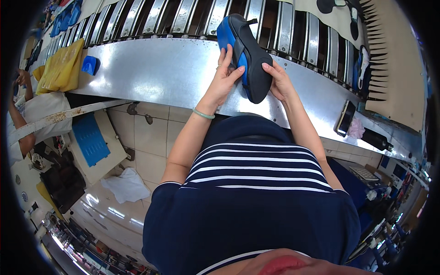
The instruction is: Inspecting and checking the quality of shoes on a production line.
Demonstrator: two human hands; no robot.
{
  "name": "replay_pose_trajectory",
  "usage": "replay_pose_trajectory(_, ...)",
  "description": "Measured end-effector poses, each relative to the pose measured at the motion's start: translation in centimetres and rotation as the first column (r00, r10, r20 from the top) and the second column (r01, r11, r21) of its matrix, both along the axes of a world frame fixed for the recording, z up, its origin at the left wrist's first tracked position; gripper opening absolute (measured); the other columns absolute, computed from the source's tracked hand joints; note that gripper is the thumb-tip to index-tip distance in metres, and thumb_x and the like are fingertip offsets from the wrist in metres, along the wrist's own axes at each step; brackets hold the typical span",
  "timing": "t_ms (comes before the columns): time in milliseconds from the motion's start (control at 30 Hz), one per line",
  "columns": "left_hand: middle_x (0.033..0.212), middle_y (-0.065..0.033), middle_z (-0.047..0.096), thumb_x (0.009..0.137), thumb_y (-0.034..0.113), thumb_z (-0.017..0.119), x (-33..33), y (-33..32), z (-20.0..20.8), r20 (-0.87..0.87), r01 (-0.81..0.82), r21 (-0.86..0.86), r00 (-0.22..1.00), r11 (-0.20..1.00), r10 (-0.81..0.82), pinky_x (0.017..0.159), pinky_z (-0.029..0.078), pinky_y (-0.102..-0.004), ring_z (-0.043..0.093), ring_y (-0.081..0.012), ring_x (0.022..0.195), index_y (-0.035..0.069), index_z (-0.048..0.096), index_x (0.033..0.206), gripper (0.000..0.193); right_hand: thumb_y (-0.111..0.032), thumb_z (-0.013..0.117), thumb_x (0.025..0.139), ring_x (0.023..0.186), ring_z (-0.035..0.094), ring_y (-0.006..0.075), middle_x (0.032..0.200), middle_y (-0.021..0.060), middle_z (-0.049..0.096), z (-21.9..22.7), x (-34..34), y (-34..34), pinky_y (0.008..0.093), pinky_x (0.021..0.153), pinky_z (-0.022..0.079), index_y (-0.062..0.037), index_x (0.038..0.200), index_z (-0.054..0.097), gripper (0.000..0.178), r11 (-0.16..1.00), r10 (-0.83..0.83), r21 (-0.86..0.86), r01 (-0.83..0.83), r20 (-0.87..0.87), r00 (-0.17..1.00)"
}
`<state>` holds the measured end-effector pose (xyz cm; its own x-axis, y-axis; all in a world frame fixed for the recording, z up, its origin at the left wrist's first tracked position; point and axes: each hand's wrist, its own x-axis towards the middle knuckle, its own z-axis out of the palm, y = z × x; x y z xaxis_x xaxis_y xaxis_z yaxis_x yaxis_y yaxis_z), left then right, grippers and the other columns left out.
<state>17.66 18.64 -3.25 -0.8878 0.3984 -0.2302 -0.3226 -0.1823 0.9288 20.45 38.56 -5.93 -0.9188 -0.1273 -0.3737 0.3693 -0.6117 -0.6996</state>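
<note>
Inspection step: left hand (224,75) and right hand (277,80), fingers closed on a blue-and-black high-heeled shoe (247,55), hold it sole-up above the steel worktop (160,73); turning it would need a regrip.

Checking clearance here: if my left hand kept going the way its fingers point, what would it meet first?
Probably the row of shiny metal conveyor rollers beyond the blue-and-black high-heeled shoe that the left hand already touches; depth is unclear.

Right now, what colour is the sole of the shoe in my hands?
Black sole, on a blue shoe; the head view shows it.
</note>
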Motion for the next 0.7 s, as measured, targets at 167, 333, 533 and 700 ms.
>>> replay_pose_trajectory(167, 0.162, -0.0088, -0.002, 0.09, 0.005, 0.066, 0.6, 0.1, 0.2, -0.024, -0.003, 0.074, 1.0, 0.997, 0.004, 0.097, 0.044, -0.028, 0.052, -0.0104, 0.106, 0.01, 0.008, 0.156, 0.088, -0.016, 0.069, 0.089, 0.11, 0.062, 0.0183, 0.121, 0.0091, 0.063, -0.1, 0.2, 0.0, 0.0327, 0.096, 0.05, -0.0032, 0.134, 0.051, 0.05, 1.0, 0.004, 0.003, -0.004, -0.026, 1.0)
replay_pose_trajectory(333, 0.16, -0.0114, 0.007, 0.079, -0.006, 0.072, 0.7, 0.5, -0.7, -0.013, -0.052, 0.105, 0.998, 0.993, 0.054, 0.094, 0.049, -0.0302, 0.055, -0.0169, 0.107, 0.01, 0.001, 0.156, 0.105, -0.017, 0.069, 0.089, 0.115, 0.059, 0.0181, 0.124, 0.0089, 0.061, -0.5, 0.4, 0.4, 0.0334, 0.099, 0.047, -0.0034, 0.135, 0.05, 0.051, 0.999, 0.044, 0.016, -0.044, -0.019, 0.999)
replay_pose_trajectory(533, 0.157, -0.0143, 0.006, 0.073, -0.006, 0.076, 0.5, 0.8, -1.8, -0.006, -0.09, 0.115, 0.996, 0.989, 0.092, 0.093, 0.052, -0.0328, 0.05, -0.0247, 0.118, 0.009, 0.002, 0.156, 0.112, -0.019, 0.068, 0.09, 0.115, 0.059, 0.0175, 0.125, 0.0085, 0.06, -0.9, 0.3, 0.8, 0.0329, 0.099, 0.047, -0.0034, 0.138, 0.046, 0.054, 0.994, 0.084, 0.081, -0.079, -0.051, 0.995)
replay_pose_trajectory(700, 0.157, -0.012, 0.008, 0.072, -0.009, 0.075, 0.7, 1.5, -1.4, -0.016, -0.146, 0.119, 0.989, 0.982, 0.149, 0.096, 0.051, -0.0344, 0.045, -0.025, 0.127, 0.01, 0.003, 0.156, 0.112, -0.02, 0.068, 0.09, 0.116, 0.057, 0.0178, 0.126, 0.0083, 0.059, -1.0, 0.2, 1.2, 0.0331, 0.1, 0.045, -0.0034, 0.139, 0.045, 0.057, 0.99, 0.098, 0.107, -0.092, -0.052, 0.994)
